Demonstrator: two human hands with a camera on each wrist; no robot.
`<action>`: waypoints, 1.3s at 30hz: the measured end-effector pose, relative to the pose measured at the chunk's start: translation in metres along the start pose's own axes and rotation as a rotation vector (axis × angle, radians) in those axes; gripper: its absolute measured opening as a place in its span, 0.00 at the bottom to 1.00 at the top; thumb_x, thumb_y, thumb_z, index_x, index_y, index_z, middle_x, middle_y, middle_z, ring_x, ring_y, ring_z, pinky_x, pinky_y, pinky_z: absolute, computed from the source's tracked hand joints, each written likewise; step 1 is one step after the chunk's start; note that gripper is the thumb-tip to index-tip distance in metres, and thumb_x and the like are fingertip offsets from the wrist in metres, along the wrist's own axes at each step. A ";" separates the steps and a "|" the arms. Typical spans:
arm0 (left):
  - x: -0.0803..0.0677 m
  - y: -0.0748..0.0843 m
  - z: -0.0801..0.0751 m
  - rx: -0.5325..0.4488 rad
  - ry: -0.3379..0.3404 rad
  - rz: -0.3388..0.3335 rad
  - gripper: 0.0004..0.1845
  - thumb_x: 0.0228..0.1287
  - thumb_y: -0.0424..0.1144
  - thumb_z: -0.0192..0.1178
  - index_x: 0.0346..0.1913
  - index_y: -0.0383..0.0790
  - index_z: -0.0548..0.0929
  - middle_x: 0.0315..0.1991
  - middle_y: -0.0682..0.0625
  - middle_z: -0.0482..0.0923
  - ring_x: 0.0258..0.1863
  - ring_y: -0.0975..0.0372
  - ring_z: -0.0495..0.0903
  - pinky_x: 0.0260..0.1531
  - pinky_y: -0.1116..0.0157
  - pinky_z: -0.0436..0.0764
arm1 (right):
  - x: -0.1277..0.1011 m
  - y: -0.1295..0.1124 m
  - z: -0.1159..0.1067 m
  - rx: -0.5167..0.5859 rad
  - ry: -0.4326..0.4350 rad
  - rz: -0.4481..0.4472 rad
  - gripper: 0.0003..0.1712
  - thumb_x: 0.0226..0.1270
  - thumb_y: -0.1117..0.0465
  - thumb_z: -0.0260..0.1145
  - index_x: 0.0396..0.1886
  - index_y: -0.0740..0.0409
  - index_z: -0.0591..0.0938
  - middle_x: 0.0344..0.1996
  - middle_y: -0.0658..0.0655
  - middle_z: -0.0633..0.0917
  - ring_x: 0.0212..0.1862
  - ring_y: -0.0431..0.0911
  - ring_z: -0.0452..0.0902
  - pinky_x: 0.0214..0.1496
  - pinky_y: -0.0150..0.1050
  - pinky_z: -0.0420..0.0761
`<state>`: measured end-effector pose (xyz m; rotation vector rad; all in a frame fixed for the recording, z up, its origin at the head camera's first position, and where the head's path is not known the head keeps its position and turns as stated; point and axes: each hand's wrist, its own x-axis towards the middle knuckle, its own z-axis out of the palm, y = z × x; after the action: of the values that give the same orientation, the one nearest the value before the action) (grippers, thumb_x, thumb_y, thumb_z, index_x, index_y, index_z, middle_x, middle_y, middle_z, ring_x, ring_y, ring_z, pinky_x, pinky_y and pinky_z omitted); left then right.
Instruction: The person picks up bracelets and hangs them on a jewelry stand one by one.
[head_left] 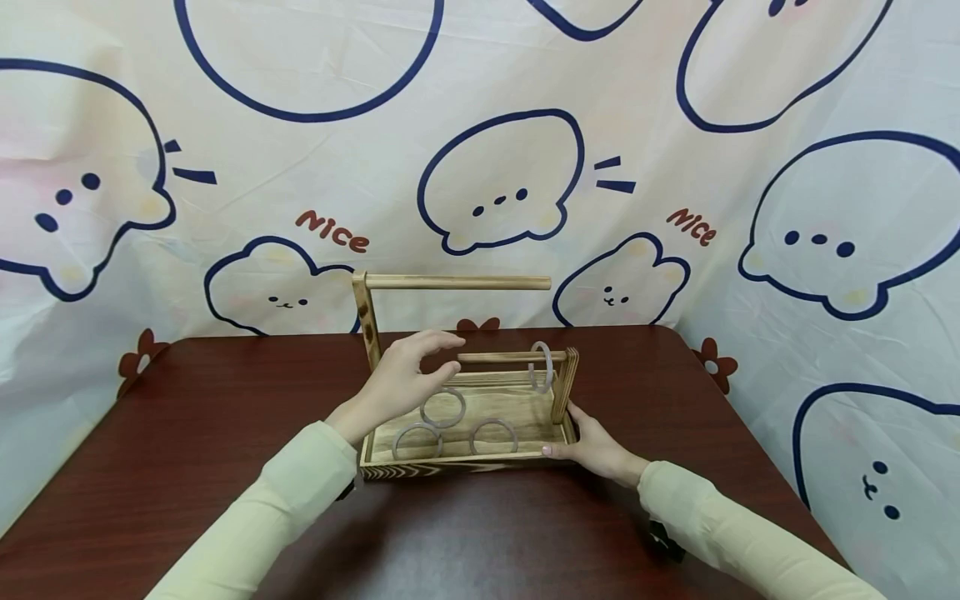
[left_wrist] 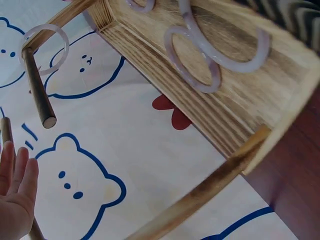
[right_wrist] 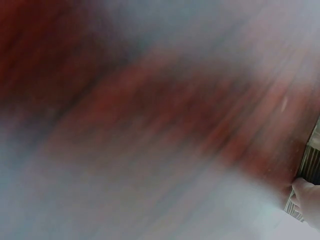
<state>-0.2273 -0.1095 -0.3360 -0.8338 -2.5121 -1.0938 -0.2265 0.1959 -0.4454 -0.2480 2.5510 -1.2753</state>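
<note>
A wooden bangle rack has a shallow tray (head_left: pixel 465 460), a lower bar (head_left: pixel 510 357) and a taller bar (head_left: pixel 457 282). One pale translucent bangle (head_left: pixel 551 367) hangs on the lower bar near its right post. Inside the tray are three more: a left bangle (head_left: pixel 417 425), a middle bangle (head_left: pixel 443 390) and a right bangle (head_left: pixel 493 421). My left hand (head_left: pixel 401 375) hovers over the tray's left part, fingers extended and holding nothing, near the lower bar's free end. My right hand (head_left: pixel 596 446) grips the tray's right end, thumb over its front corner.
The rack stands on a dark red-brown table (head_left: pixel 225 417). Behind the table hangs a pale cloth (head_left: pixel 390 183) printed with blue-outlined cartoon animals. Blurred brown and grey fill most of the right wrist view.
</note>
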 end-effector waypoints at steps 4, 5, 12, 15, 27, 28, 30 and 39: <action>-0.009 -0.007 -0.002 -0.012 -0.048 0.035 0.15 0.63 0.40 0.58 0.52 0.43 0.79 0.50 0.52 0.78 0.51 0.59 0.76 0.50 0.59 0.76 | 0.001 -0.001 0.000 0.009 0.001 -0.008 0.61 0.50 0.48 0.72 0.72 0.63 0.44 0.71 0.64 0.50 0.72 0.57 0.41 0.68 0.57 0.52; -0.011 -0.009 -0.002 -0.012 -0.065 0.043 0.15 0.63 0.40 0.58 0.52 0.42 0.79 0.50 0.51 0.78 0.51 0.59 0.77 0.50 0.59 0.76 | 0.000 -0.001 0.000 0.012 0.001 -0.006 0.61 0.50 0.49 0.72 0.72 0.63 0.44 0.71 0.64 0.50 0.72 0.56 0.41 0.68 0.57 0.52; -0.023 -0.022 0.002 -0.004 -0.146 0.037 0.14 0.62 0.38 0.59 0.51 0.42 0.80 0.47 0.52 0.80 0.49 0.58 0.78 0.49 0.56 0.76 | 0.000 -0.001 0.001 0.025 0.001 -0.014 0.61 0.50 0.50 0.72 0.72 0.64 0.44 0.71 0.63 0.49 0.72 0.56 0.40 0.68 0.57 0.51; -0.026 -0.028 0.008 -0.001 -0.201 0.012 0.14 0.62 0.38 0.58 0.51 0.43 0.80 0.47 0.52 0.80 0.48 0.58 0.78 0.48 0.56 0.76 | 0.000 0.000 0.001 0.037 0.004 -0.021 0.60 0.50 0.51 0.72 0.72 0.63 0.44 0.71 0.63 0.50 0.72 0.56 0.40 0.68 0.57 0.51; -0.030 -0.050 0.049 0.079 -0.447 0.045 0.16 0.63 0.36 0.56 0.53 0.37 0.79 0.51 0.47 0.77 0.48 0.55 0.78 0.46 0.59 0.77 | 0.002 0.002 0.003 0.042 0.005 -0.030 0.60 0.50 0.51 0.72 0.72 0.65 0.44 0.71 0.64 0.50 0.71 0.57 0.41 0.68 0.56 0.51; -0.029 -0.050 0.052 0.087 -0.459 0.046 0.16 0.63 0.37 0.56 0.53 0.38 0.79 0.51 0.48 0.77 0.48 0.56 0.77 0.47 0.59 0.76 | 0.002 0.002 0.003 0.041 0.004 -0.031 0.60 0.50 0.51 0.72 0.71 0.66 0.44 0.71 0.65 0.50 0.71 0.57 0.41 0.68 0.57 0.51; -0.027 -0.050 0.059 0.079 -0.474 0.056 0.17 0.62 0.36 0.56 0.54 0.38 0.78 0.51 0.48 0.77 0.49 0.56 0.75 0.48 0.59 0.75 | 0.002 0.002 0.003 0.037 0.004 -0.025 0.61 0.50 0.51 0.72 0.71 0.66 0.44 0.71 0.65 0.49 0.71 0.57 0.40 0.68 0.57 0.51; -0.017 -0.054 0.088 0.021 -0.581 0.026 0.25 0.60 0.36 0.60 0.61 0.36 0.71 0.60 0.44 0.71 0.58 0.55 0.71 0.55 0.59 0.72 | 0.001 0.002 0.002 0.029 0.010 -0.016 0.60 0.50 0.51 0.72 0.72 0.65 0.44 0.71 0.65 0.49 0.71 0.58 0.40 0.67 0.58 0.52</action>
<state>-0.2489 -0.0807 -0.4348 -1.3326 -2.9464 -0.9087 -0.2265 0.1954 -0.4481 -0.2576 2.5420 -1.3219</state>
